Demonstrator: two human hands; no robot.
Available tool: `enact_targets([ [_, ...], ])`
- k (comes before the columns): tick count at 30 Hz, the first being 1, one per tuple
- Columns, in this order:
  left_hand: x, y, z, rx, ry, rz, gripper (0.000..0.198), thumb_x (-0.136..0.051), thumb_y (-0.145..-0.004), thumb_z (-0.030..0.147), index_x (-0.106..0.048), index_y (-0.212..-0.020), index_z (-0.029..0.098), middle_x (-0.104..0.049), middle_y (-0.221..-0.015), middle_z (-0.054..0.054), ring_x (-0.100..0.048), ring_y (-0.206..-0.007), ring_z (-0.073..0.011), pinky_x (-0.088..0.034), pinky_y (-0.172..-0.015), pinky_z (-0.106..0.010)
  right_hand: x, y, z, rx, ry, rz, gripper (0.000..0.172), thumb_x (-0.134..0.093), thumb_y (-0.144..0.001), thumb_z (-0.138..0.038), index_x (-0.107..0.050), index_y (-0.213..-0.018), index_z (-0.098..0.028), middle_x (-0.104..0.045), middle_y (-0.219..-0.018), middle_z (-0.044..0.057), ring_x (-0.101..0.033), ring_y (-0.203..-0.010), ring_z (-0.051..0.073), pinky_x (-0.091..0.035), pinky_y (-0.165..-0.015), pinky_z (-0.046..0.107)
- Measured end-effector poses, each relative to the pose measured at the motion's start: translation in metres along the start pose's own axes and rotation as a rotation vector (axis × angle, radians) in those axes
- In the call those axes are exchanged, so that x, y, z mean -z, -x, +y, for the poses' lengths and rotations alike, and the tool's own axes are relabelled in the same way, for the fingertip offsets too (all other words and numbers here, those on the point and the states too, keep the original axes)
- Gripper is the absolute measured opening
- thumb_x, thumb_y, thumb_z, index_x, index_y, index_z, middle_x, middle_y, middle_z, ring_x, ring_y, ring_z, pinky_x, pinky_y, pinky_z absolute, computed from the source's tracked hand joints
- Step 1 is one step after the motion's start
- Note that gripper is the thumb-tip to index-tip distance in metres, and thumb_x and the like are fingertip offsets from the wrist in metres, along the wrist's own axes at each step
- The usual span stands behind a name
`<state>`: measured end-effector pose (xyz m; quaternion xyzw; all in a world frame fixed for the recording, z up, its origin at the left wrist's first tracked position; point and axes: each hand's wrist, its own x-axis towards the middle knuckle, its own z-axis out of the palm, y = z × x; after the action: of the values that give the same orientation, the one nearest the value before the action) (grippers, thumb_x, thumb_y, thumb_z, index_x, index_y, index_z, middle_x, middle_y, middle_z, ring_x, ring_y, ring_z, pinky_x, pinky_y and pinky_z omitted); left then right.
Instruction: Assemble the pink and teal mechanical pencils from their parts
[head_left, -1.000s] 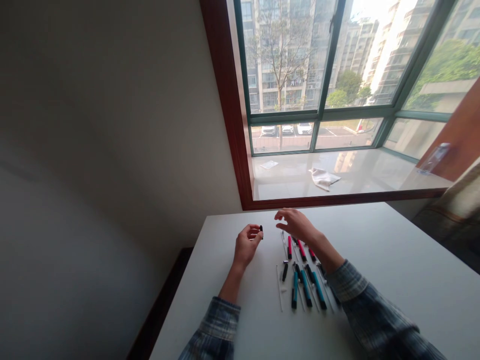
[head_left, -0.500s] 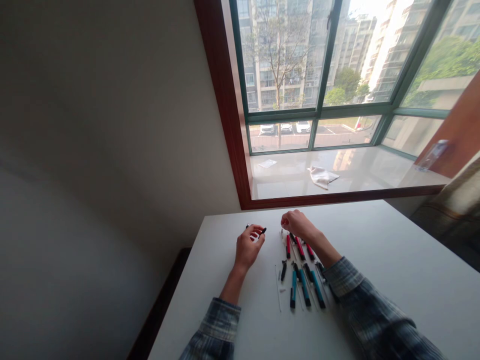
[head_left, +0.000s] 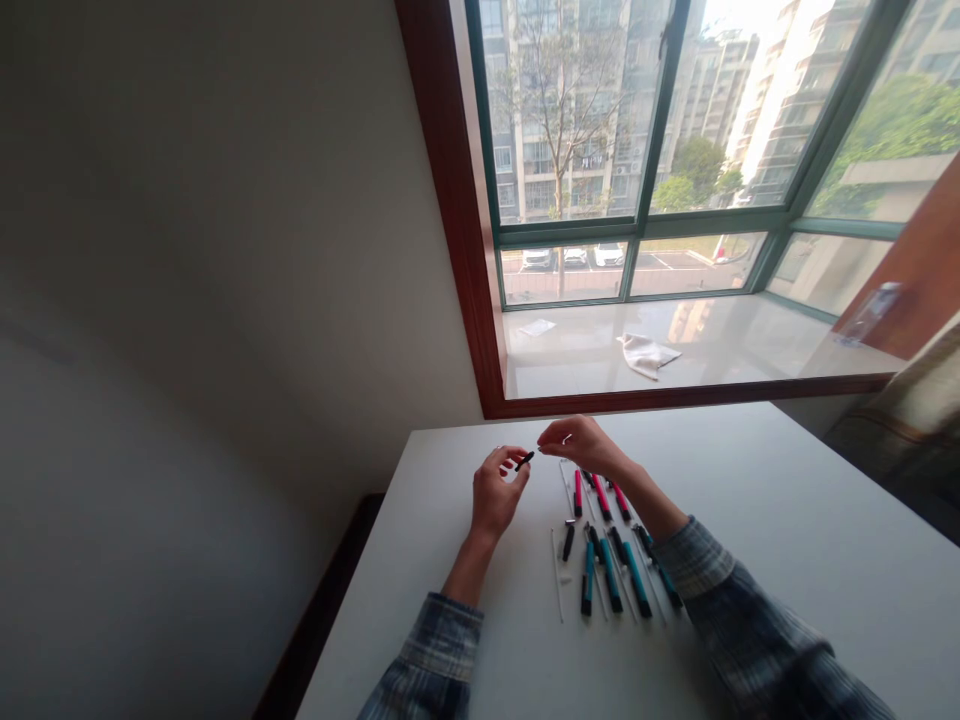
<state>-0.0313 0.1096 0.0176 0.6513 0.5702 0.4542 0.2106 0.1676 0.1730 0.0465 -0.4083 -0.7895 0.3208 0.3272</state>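
Between the fingertips of my left hand [head_left: 496,492] is a short black pen part [head_left: 524,461], tilted up to the right. My right hand [head_left: 581,443] is closed in a pinch just right of that part; a tiny pale piece seems to show at its fingertips, too small to name. Below my right hand lie pink-red pen barrels [head_left: 601,497], partly hidden by the wrist. Closer to me is a row of blue pen barrels [head_left: 610,577] with black ends. A separate black pen piece [head_left: 568,541] and a thin white refill [head_left: 557,575] lie left of that row.
All the parts rest on a white table [head_left: 420,560] that meets a wall on the left. Behind it, a window sill [head_left: 577,365] with a dark red wooden frame holds a crumpled white cloth [head_left: 646,356] and a paper scrap [head_left: 538,327].
My right hand has moved left from above the red barrels to beside the black part. My left hand stays nearly in place, still holding that part.
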Motion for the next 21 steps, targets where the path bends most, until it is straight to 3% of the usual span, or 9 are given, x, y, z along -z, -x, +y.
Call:
enact_targets([
  [8,0.001,0.000,0.000,-0.034,-0.015,-0.017,0.014,-0.062,-0.088,0.024,-0.072,-0.097,0.024,-0.074,-0.095,-0.002,-0.065,-0.084,-0.0187,-0.050,-0.077,-0.031,-0.005,-0.001,-0.001,-0.001,-0.188,-0.039,0.019,-0.078,-0.081,-0.032,-0.080,-0.095,-0.019,-0.081,-0.089,0.005,-0.076,-0.086,0.022,-0.059,-0.082,0.031],
  [16,0.004,0.001,0.005,-0.136,-0.112,-0.001,0.011,-0.064,-0.090,0.024,-0.072,-0.098,0.025,-0.072,-0.094,-0.003,-0.064,-0.090,-0.0220,-0.050,-0.082,-0.034,-0.003,0.002,-0.013,0.011,0.056,-0.014,0.017,-0.071,-0.090,-0.033,-0.080,-0.089,-0.019,-0.079,-0.078,0.004,-0.072,-0.074,0.018,-0.052,-0.073,0.026],
  [21,0.003,0.001,0.005,-0.154,-0.118,-0.003,0.010,-0.064,-0.090,0.023,-0.072,-0.097,0.025,-0.072,-0.093,-0.003,-0.063,-0.088,-0.0216,-0.050,-0.082,-0.034,-0.003,0.000,-0.017,-0.025,0.215,-0.062,0.036,-0.060,-0.098,-0.041,-0.078,-0.076,-0.018,-0.076,-0.071,0.004,-0.068,-0.067,0.016,-0.046,-0.068,0.026],
])
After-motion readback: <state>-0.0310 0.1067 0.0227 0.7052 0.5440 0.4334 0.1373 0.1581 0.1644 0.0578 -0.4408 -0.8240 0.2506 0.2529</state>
